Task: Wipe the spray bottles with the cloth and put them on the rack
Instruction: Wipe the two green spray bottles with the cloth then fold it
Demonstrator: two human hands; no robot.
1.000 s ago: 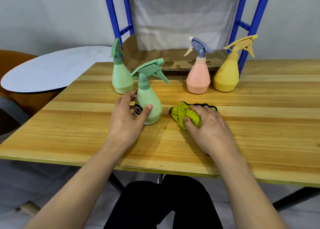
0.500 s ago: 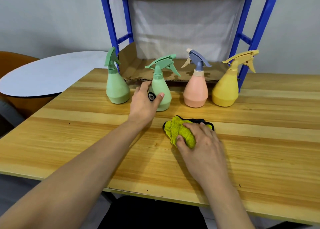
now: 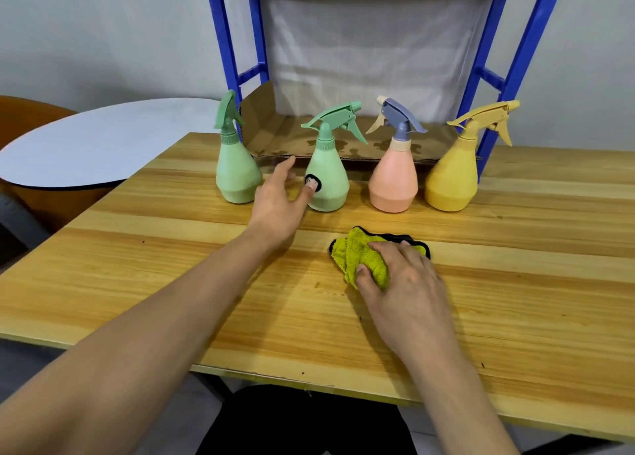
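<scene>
Several spray bottles stand in a row on the wooden table (image 3: 515,300) in front of the blue rack (image 3: 225,42): a green one (image 3: 237,173) at the left, a second green one (image 3: 330,183) with a black round label, a pink one (image 3: 393,183) and a yellow one (image 3: 452,183). My left hand (image 3: 278,203) lies between the two green bottles with fingers spread, its thumb tip touching the black label. My right hand (image 3: 402,283) grips a bunched yellow cloth (image 3: 360,255) with black trim on the table.
Brown cardboard (image 3: 275,131) lines the rack's lower shelf behind the bottles, and a white sheet hangs at the rack's back. A round white table (image 3: 103,138) stands at the left, beside an orange chair. The wooden table's near edge runs just in front of my body.
My left hand carried the second green bottle away from me, set it in the row before the rack, and has opened off it. My right hand stayed on the cloth.
</scene>
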